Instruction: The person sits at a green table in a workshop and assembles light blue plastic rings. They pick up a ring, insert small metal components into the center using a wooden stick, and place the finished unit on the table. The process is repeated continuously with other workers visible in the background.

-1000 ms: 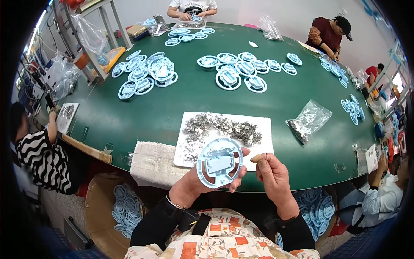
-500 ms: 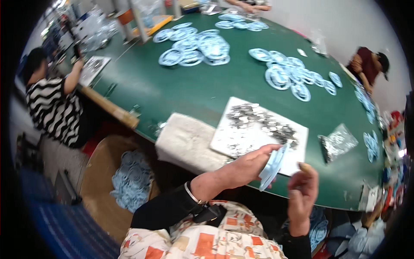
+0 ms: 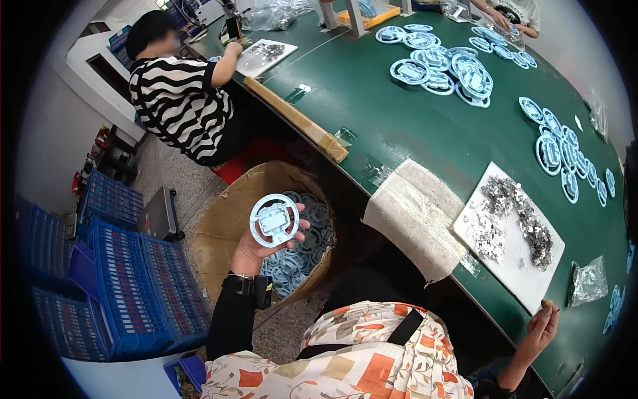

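Observation:
My left hand (image 3: 247, 255) is closed on a round, light-blue plastic part (image 3: 273, 220), a ring with a rectangular block across its middle. It is held face up above a large cardboard bin (image 3: 216, 249), in which many similar blue plastic parts (image 3: 292, 269) are heaped. At the table's near edge, my right hand (image 3: 542, 330) has its thumb and fingertips pressed together, and whatever may be between them is too small to make out. Just beyond it lies a white board (image 3: 524, 284) with small shiny metal pieces (image 3: 492, 243) in piles.
A cloth-covered pad (image 3: 412, 216) sits on the green table's (image 3: 372, 126) edge beside the board. Blue parts (image 3: 475, 80) lie in groups farther back. A clear bag (image 3: 588, 281) rests at right. Co-workers sit at left (image 3: 179, 100) and far side (image 3: 518, 13). Blue crates (image 3: 126, 286) stand at left.
My left hand has carried the blue part from over the white board left to above the bin, turning it from edge-on to face up. My right hand stays near the board. The view has swung left.

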